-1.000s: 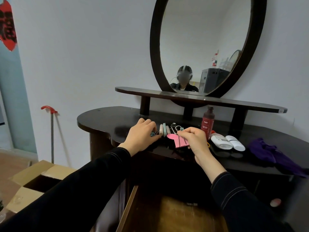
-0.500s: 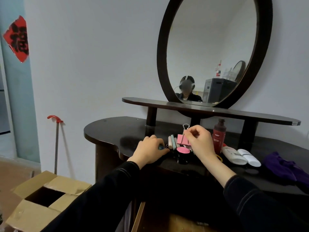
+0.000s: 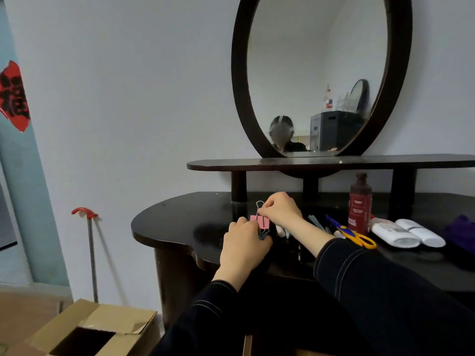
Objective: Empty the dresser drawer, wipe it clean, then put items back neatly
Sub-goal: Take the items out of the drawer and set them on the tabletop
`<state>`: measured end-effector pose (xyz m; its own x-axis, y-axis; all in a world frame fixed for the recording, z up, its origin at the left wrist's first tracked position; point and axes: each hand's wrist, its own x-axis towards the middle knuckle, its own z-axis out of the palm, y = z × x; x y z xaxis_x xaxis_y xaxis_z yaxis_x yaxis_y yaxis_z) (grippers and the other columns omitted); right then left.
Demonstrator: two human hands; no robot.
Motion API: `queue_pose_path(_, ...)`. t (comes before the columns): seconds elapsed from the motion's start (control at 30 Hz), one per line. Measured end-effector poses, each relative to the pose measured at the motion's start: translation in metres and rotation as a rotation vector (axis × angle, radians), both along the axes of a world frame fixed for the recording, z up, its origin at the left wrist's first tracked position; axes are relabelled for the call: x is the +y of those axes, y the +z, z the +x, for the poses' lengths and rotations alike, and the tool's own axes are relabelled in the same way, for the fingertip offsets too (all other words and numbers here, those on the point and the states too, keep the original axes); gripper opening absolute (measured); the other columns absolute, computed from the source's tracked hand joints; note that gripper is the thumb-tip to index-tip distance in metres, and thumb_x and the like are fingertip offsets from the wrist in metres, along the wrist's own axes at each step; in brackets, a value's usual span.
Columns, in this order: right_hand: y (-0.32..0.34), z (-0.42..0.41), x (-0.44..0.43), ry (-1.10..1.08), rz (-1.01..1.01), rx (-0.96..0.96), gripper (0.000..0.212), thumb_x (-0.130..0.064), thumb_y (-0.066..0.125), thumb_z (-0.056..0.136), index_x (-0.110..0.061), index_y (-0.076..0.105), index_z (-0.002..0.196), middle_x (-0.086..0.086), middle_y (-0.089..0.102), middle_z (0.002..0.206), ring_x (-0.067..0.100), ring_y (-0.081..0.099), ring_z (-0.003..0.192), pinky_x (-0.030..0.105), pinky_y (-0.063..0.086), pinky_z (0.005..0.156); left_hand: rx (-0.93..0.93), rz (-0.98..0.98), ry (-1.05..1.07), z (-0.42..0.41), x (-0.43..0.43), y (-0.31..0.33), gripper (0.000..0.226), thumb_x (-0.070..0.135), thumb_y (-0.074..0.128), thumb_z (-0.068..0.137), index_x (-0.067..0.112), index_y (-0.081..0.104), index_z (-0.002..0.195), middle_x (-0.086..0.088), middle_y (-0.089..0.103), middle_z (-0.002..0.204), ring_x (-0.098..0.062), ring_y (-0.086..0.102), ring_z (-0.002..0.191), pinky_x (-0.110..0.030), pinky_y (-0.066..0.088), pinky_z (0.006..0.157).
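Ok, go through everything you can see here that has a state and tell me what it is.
pink binder clip: held upright, wire handle pinched by the right hand
blue clip: gripped in the left hand
red bottle: upright, capped
scissors: lying flat, closed
white tubes: lying on their sides
purple cloth: crumpled
cardboard box: open, flaps spread

Our right hand (image 3: 280,210) pinches the wire handle of a pink binder clip (image 3: 261,222); our left hand (image 3: 244,249) grips a blue clip (image 3: 262,236) just beneath.
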<state>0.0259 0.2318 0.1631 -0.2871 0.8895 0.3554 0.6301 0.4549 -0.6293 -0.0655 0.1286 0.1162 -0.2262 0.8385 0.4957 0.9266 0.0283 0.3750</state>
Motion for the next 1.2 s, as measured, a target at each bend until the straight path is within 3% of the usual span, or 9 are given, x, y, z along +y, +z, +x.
queue_pose_path(0.1, -0.001, 0.008, -0.005, -0.01, -0.021, -0.066, 0.013, -0.022, 0.07, 0.086, -0.014, 0.076, 0.077, 0.001, 0.074, 0.083, 0.019, 0.069, 0.083, 0.039, 0.06, 0.078, -0.014, 0.007, -0.013, 0.0, -0.002, 0.0, 0.023, 0.043, 0.061, 0.087, 0.021, 0.054, 0.09, 0.001, 0.049, 0.095, -0.026, 0.05, 0.097, -0.04, 0.048, 0.083)
queue_pose_path(0.3, 0.003, 0.052, -0.039, -0.025, 0.248, 0.093, 0.013, -0.018, 0.057, 0.093, -0.023, 0.068, 0.089, -0.011, 0.067, 0.089, 0.009, 0.063, 0.081, 0.037, 0.057, 0.071, 0.03, 0.116, 0.019, 0.001, -0.008, 0.001, 0.035, 0.053, 0.063, 0.084, 0.022, 0.055, 0.098, 0.001, 0.048, 0.103, -0.024, 0.049, 0.099, -0.041, 0.046, 0.086)
queue_pose_path(0.43, -0.027, 0.115, -0.103, 0.089, 0.465, 0.299, 0.018, -0.006, 0.06, 0.088, -0.023, 0.066, 0.086, -0.012, 0.063, 0.088, 0.003, 0.059, 0.074, 0.018, 0.044, 0.065, -0.082, 0.365, -0.052, 0.015, -0.036, 0.0, 0.03, 0.034, 0.073, 0.084, 0.013, 0.063, 0.103, -0.007, 0.054, 0.105, -0.032, 0.051, 0.108, -0.049, 0.041, 0.099)
queue_pose_path(0.53, -0.07, 0.17, -0.152, 0.205, 0.713, 0.17, 0.015, -0.001, 0.058, 0.087, -0.014, 0.066, 0.086, -0.006, 0.061, 0.087, 0.011, 0.058, 0.081, 0.022, 0.045, 0.074, -0.033, 0.572, -0.179, 0.038, -0.074, -0.025, 0.022, 0.02, 0.068, 0.088, 0.01, 0.063, 0.108, -0.007, 0.055, 0.117, -0.029, 0.045, 0.129, -0.055, 0.026, 0.116)
queue_pose_path(0.63, -0.13, 0.216, -0.172, 0.356, 0.723, -0.124, 0.012, -0.006, 0.055, 0.089, -0.014, 0.064, 0.087, -0.006, 0.057, 0.087, 0.015, 0.056, 0.08, 0.023, 0.045, 0.068, 0.218, 0.671, -0.385, 0.073, -0.109, -0.072, 0.01, 0.014, 0.057, 0.09, 0.008, 0.062, 0.096, -0.006, 0.057, 0.106, -0.03, 0.054, 0.109, -0.045, 0.041, 0.098)
queue_pose_path(0.73, -0.194, 0.241, -0.163, 0.37, 0.446, -0.556, 0.014, -0.022, 0.049, 0.094, -0.021, 0.062, 0.098, -0.01, 0.055, 0.096, 0.012, 0.059, 0.091, 0.022, 0.048, 0.072, 0.299, 0.285, -0.554, 0.102, -0.124, -0.13, 0.01, 0.019, 0.052, 0.092, 0.013, 0.06, 0.093, -0.003, 0.056, 0.092, -0.027, 0.052, 0.087, -0.043, 0.046, 0.074)
queue_pose_path(0.9, -0.265, 0.246, -0.108, 0.156, -0.005, -0.742, 0.045, -0.029, 0.05, 0.101, -0.027, 0.046, 0.146, -0.007, 0.048, 0.145, 0.012, 0.051, 0.129, 0.025, 0.048, 0.099, 0.228, -0.625, -0.408, 0.102, -0.112, -0.214, 0.048, 0.036, 0.051, 0.095, 0.025, 0.046, 0.14, -0.002, 0.047, 0.133, -0.027, 0.045, 0.122, -0.044, 0.045, 0.098)
queue_pose_path(0.97, -0.279, 0.237, -0.085, 0.087, -0.097, -0.769, 0.053, -0.029, 0.052, 0.101, -0.025, 0.039, 0.153, -0.002, 0.048, 0.15, 0.018, 0.05, 0.134, 0.032, 0.047, 0.106, 0.18, -0.703, -0.378, 0.096, -0.107, -0.236, 0.055, 0.036, 0.053, 0.095, 0.026, 0.039, 0.147, -0.004, 0.045, 0.135, -0.029, 0.044, 0.123, -0.046, 0.043, 0.099)
queue_pose_path(1.2, -0.311, 0.198, -0.035, -0.008, -0.234, -0.99, 0.056, -0.021, 0.035, 0.105, -0.031, 0.021, 0.159, 0.007, 0.058, 0.139, 0.028, 0.063, 0.115, 0.038, 0.052, 0.088, 0.095, -0.71, -0.361, 0.095, -0.104, -0.264, 0.04, 0.031, 0.054, 0.096, 0.016, 0.052, 0.133, -0.009, 0.047, 0.131, -0.034, 0.047, 0.119, -0.048, 0.044, 0.094)
